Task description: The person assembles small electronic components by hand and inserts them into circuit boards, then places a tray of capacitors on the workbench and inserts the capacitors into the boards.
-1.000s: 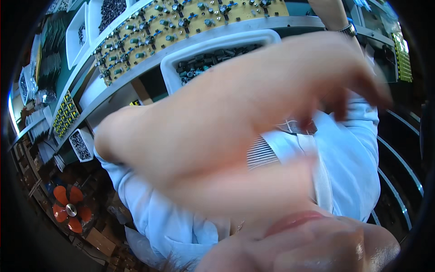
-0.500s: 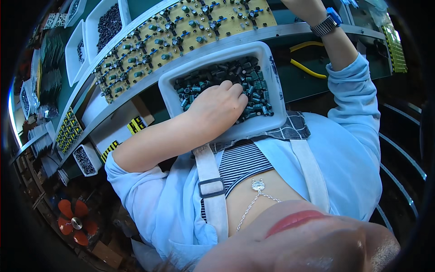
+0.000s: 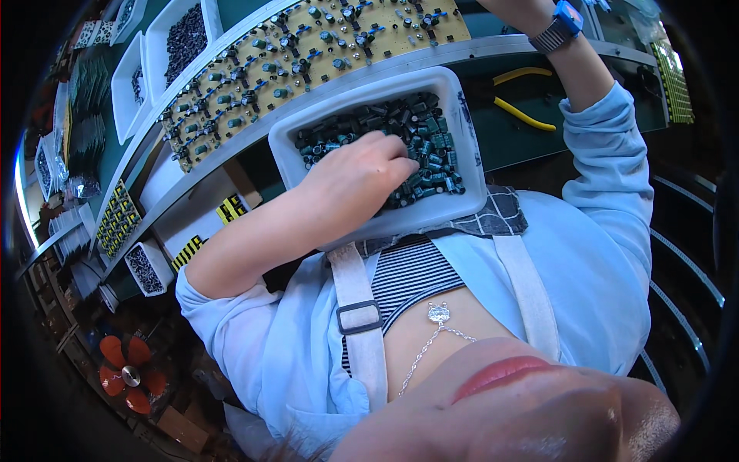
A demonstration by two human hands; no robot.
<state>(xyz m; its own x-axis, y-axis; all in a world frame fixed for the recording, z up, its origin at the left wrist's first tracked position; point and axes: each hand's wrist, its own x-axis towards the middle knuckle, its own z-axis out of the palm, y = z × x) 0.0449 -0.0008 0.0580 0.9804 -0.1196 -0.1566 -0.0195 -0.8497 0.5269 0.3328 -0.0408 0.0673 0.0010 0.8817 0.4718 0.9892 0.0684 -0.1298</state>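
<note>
My left hand [image 3: 368,173] is down in a white plastic bin [image 3: 460,115] of small dark green cylindrical capacitors [image 3: 440,158]. Its fingers curl together among the parts, and their tips are hidden, so whatever they pinch does not show. The bin sits close against my apron. My right hand [image 3: 512,9] reaches past the far metal rail beside a tan circuit board panel [image 3: 308,65] full of components. Its fingers are cut off by the top edge. A watch with a metal band [image 3: 550,37] is on that wrist.
Yellow-handled pliers [image 3: 523,113] lie right of the bin. White trays of small dark parts [image 3: 185,46] stand at the far left. Yellow-and-black boards [image 3: 117,219] and a small parts box [image 3: 148,269] sit on the left. An orange-bladed fan [image 3: 131,375] stands low at left.
My left hand has turned and shifted slightly to the left within the bin, its fingers more bunched. My right wrist has moved a little to the right and rolled, showing more of the watch.
</note>
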